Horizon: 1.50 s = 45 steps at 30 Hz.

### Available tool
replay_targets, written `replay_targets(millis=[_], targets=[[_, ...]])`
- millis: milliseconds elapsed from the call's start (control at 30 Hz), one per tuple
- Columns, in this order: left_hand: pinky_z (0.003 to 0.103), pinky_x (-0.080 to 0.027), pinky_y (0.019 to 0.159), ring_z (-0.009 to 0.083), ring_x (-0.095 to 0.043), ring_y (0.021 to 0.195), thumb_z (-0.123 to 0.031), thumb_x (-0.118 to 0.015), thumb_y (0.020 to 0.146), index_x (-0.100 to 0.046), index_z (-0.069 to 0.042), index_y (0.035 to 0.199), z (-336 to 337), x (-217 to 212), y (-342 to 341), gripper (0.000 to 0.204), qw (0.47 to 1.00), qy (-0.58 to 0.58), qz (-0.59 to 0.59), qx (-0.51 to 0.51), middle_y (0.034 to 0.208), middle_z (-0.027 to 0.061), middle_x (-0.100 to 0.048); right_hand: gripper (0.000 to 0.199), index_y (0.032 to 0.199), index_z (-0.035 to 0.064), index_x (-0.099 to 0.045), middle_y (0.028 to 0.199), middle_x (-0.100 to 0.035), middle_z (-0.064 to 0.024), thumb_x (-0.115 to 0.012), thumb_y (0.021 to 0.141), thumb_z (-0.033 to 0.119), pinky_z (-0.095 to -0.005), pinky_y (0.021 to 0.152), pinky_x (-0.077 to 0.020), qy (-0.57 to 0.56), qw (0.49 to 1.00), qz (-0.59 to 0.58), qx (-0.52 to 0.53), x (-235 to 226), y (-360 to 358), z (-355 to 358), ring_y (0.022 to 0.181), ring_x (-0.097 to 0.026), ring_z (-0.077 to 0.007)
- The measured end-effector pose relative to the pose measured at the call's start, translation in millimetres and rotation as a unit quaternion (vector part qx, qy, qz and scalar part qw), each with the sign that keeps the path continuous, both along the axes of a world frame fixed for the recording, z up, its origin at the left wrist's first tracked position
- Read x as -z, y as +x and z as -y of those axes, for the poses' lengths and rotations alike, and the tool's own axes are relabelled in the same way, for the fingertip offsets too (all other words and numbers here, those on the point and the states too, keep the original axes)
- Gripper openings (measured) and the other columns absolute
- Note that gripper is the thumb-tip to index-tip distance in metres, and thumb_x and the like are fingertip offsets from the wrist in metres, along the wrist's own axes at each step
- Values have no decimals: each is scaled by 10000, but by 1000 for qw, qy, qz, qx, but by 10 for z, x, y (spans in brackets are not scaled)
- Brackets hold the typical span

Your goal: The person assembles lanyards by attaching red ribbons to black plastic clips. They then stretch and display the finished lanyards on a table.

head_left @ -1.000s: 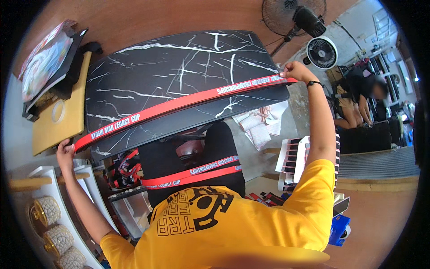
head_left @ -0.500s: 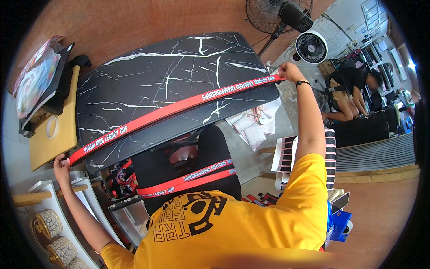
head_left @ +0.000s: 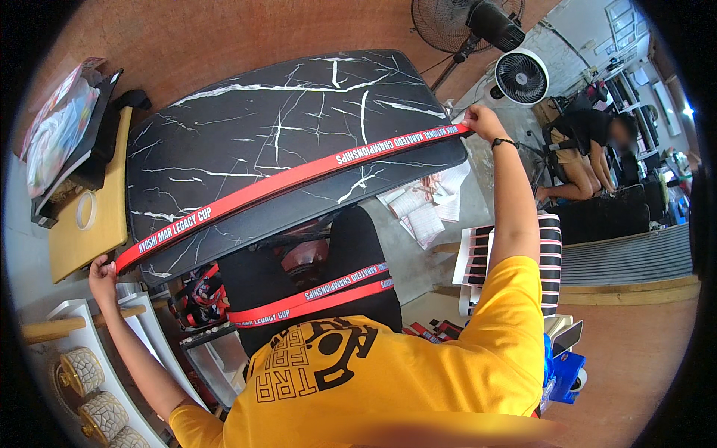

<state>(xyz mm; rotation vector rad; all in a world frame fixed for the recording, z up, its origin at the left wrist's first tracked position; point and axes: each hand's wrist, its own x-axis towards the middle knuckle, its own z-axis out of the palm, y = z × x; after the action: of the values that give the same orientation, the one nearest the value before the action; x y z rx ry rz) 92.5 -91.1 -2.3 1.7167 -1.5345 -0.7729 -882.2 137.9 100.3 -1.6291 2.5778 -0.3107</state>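
A long red printed ribbon strap point(head_left: 287, 182) is stretched across the black marble-patterned table point(head_left: 216, 138). My left hand point(head_left: 103, 278) pinches its left end, just past the table's left corner. At the other end, beyond the right edge, my right hand point(head_left: 482, 122) grips the strap between thumb and fingers. The strap runs taut and slightly slanted, higher on the right, with white lettering along it. More red straps of the same kind point(head_left: 328, 293) lie across my lap over black trousers.
A tan board point(head_left: 89, 224) with a tape roll point(head_left: 86, 212) stands left of the table. Papers point(head_left: 422, 209) lie beyond its right side. Two fans point(head_left: 520, 78) stand at the back right. Another person point(head_left: 586, 145) bends over at far right. White shelves point(head_left: 82, 321) are at lower left.
Both hands keep hold of the strap's ends, nearly still. The view has shifted very slightly; otherwise the strap lies as before.
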Motion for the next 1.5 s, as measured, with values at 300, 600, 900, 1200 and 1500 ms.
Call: replay_targets(millis=[300,600,900,1200,1500], targets=[[197,-423,620,66,-548,729,-66,-631,891,-573,-13,1193,-26,27,22,312,999,-44,0,-6,881,28,-645,314,981,97,-684,961,-674,-151,-706,682,4,-381,798,-500,-57,995,-50,64,-8,7,-163,897,-646,-315],[206,-455,709,89,-584,824,-73,-649,885,-567,7,1201,-30,-38,35,336,1000,-12,1,-10,937,60,-656,472,1078,72,-682,1022,-683,-118,-698,630,-75,-346,823,-521,-17,999,35,-8,-66,274,-229,945,-657,-251],[238,-477,801,126,-605,874,-101,-673,876,-560,28,1204,-86,-100,-3,371,1000,3,4,-20,976,83,-655,423,1052,59,-689,949,-692,-140,-691,650,-74,-344,780,-525,-31,999,-1,-11,-42,184,-242,887,-674,-256],[298,-474,882,185,-598,1009,-176,-680,880,-584,8,1217,-132,-194,-210,396,992,-110,56,-2,1107,133,-634,416,1118,87,-614,1056,-617,-158,-544,728,-38,-424,889,-451,-114,975,-171,-89,-334,914,-165,1027,-563,-368],[297,-474,703,191,-593,801,-25,-656,846,-643,-17,926,-1620,-830,-2343,82,913,-337,123,196,899,87,-650,177,922,47,-664,918,-648,-133,-638,749,75,-404,808,-499,-4,886,223,-407,401,3393,-518,883,-623,-324]])
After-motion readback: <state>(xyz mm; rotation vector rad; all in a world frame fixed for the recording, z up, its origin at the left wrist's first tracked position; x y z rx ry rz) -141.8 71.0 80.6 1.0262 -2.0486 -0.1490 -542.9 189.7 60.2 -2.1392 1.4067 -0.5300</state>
